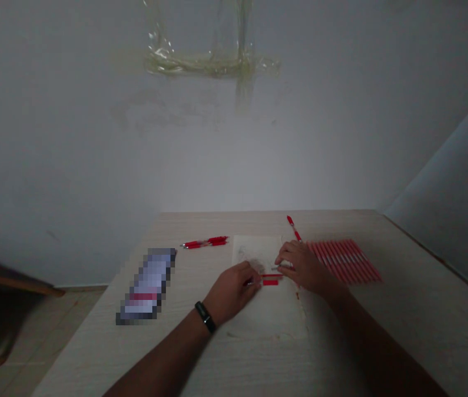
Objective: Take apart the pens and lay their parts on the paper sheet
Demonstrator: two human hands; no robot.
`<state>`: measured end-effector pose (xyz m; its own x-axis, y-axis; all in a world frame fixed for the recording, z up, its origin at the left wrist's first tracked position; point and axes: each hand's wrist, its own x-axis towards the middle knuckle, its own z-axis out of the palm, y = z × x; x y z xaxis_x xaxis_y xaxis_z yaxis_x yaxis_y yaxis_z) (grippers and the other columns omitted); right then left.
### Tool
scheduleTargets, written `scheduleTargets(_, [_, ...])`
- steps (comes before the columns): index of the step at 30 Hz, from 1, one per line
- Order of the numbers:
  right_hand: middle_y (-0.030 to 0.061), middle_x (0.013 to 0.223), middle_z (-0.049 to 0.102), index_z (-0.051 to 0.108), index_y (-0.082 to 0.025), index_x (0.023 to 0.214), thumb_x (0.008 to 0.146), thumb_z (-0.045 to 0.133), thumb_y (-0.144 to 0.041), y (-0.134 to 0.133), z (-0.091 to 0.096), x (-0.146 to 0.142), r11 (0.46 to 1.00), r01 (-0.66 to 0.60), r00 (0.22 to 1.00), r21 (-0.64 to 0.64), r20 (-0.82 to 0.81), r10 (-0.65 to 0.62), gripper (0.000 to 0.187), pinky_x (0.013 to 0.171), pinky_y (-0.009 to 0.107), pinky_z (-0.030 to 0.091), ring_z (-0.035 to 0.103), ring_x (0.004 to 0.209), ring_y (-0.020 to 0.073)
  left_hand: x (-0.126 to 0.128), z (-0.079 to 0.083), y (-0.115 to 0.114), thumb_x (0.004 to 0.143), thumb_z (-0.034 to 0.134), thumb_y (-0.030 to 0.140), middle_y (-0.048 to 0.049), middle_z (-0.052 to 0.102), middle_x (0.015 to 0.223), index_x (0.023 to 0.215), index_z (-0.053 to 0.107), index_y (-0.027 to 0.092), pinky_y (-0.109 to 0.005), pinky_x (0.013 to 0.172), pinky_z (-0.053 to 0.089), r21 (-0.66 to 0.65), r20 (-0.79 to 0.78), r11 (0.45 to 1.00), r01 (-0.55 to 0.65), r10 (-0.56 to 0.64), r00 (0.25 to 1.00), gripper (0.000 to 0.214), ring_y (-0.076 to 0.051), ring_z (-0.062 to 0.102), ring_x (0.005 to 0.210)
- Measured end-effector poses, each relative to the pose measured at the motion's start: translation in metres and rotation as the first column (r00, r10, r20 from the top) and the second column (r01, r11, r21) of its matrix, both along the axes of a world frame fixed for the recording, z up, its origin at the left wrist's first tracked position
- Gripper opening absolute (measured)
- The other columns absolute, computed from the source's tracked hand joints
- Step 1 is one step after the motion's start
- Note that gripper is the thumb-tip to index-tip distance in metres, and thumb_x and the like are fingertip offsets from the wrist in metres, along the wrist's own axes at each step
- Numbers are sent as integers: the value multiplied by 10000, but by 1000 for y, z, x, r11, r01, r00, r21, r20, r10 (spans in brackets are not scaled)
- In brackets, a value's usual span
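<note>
My left hand (236,289), with a black band at its wrist, is closed on the clear end of a red pen barrel (270,282). The barrel points right, low over the pale sheet (275,317). Just beyond it a thin red stick (272,275), which looks like a pen refill, spans the gap between the hands. My right hand (300,266) has its thumb and fingers pinched around a small grey piece (275,269), too small to name surely. Behind its knuckles a red pen (294,227) lies on the table, its near end hidden by the hand.
Right of my right hand lies a tight row of several red pens or refills (347,260). A few red click pens (205,242) rest at the back left. A blurred-out, phone-like object (146,286) lies at the left. The wall (267,165) borders the table's (192,353) back edge.
</note>
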<state>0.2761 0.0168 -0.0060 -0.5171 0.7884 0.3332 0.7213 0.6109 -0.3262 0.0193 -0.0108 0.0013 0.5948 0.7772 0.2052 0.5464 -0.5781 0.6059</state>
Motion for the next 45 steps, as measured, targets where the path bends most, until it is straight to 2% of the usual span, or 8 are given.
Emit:
scheduleTargets(10, [39,923,613,729,-212,836,823,757,-208,-1,3,0,1000,-15,1000,7,19,15,31,858,378,417,546,928,210,0,-3,0,912,574,233,-26,620,910,887,658,211,-256,727,448,14,-34,1000,2,-2,999,90,-170,593,836])
scheduleTargets(16, [43,1073,632,764,-275,839,809,786,-261,-5,4,-3,999,-43,995,8,86,43,39,947,434,371,515,1083,250,-1,-3,1,899,567,236,-28,639,883,905,621,204,-250,661,416,19,-38,992,-124,125,991,62,-165,583,778])
scheduleTargets(21, [44,1069,647,718,-228,814,821,758,-202,-9,10,-10,998,-62,991,21,116,60,48,955,438,369,511,1085,253,-1,-3,3,884,575,257,-29,643,840,872,612,200,-257,640,401,11,-44,984,-180,181,983,70,-168,575,740])
scheduleTargets(25, [52,945,648,646,-180,867,867,674,-146,-10,16,-12,997,-6,996,71,94,-1,44,892,398,405,534,989,238,-2,-2,4,879,562,240,-30,648,836,892,609,198,-256,641,403,-6,24,974,-229,229,973,65,-167,575,737])
scheduleTargets(28, [36,877,638,622,-184,863,907,624,-153,-7,17,-7,995,53,997,80,60,-58,54,838,376,411,549,915,226,-2,-2,4,883,551,238,-21,637,807,898,603,199,-256,636,401,-10,71,963,-270,270,960,66,-163,561,715])
scheduleTargets(33, [54,962,676,656,-204,1032,952,575,-152,1,16,2,986,92,995,136,14,-95,126,872,385,392,551,969,237,-4,-2,4,906,528,262,-19,627,787,895,597,199,-261,626,395,-10,97,953,-303,303,948,94,-165,551,704])
scheduleTargets(38, [66,922,676,690,-216,1012,980,544,-204,1,17,3,974,106,994,201,0,-108,150,876,389,386,541,953,243,-5,-1,5,906,536,272,-15,626,780,899,588,198,-272,631,399,-8,110,938,-347,345,932,91,-164,549,692])
scheduleTargets(45, [61,938,668,693,-225,1036,993,532,-243,1,16,7,974,98,995,205,-8,-99,168,886,378,374,532,966,237,-6,-3,5,926,521,302,-8,630,775,898,586,204,-268,625,401,-11,118,928,-373,372,921,121,-162,560,691])
